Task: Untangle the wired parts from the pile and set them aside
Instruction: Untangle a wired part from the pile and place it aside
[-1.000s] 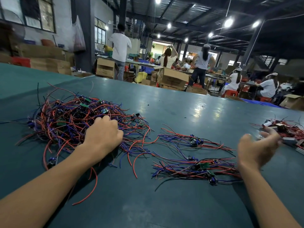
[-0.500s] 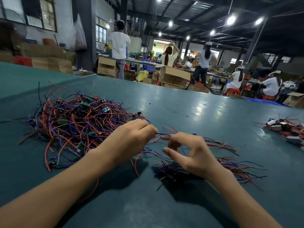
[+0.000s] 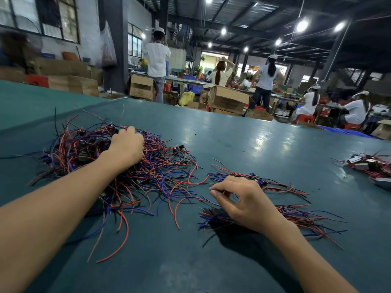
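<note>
Work surface: dark teal tabletop (image 3: 254,144), glossy, with lamp glare on its far right part.
Pile: a tangled pile (image 3: 160,168) of red, blue and black wires with small dark and green parts lies on the left half of the tabletop; loose wire ends trail from it toward the near edge.
Left hand: the left hand (image 3: 127,145) rests on top of the pile near its far side, back of the hand up, fingers curled down into the wires and gripping them. The fingertips sit beside a green part (image 3: 118,130).
Right hand: the right hand (image 3: 245,200) is to the right of the pile, over the sorted wires. Its fingers are curled and the thumb tip is drawn close to the forefinger. Whether a wire is pinched between them cannot be told.
Set-aside parts: two loose bundles lie right of the pile and apart from it, the far bundle (image 3: 275,186) just beyond the right hand, the near bundle (image 3: 302,218) partly under the hand and wrist. The wires in each run roughly side by side.
Other stock: a separate heap (image 3: 368,166) of red wires and pale blocky parts sits at the right edge of the tabletop, well apart from both hands.
Surroundings: cardboard boxes (image 3: 227,99) stand beyond the tabletop; several people in white tops stand or sit at other benches.
</note>
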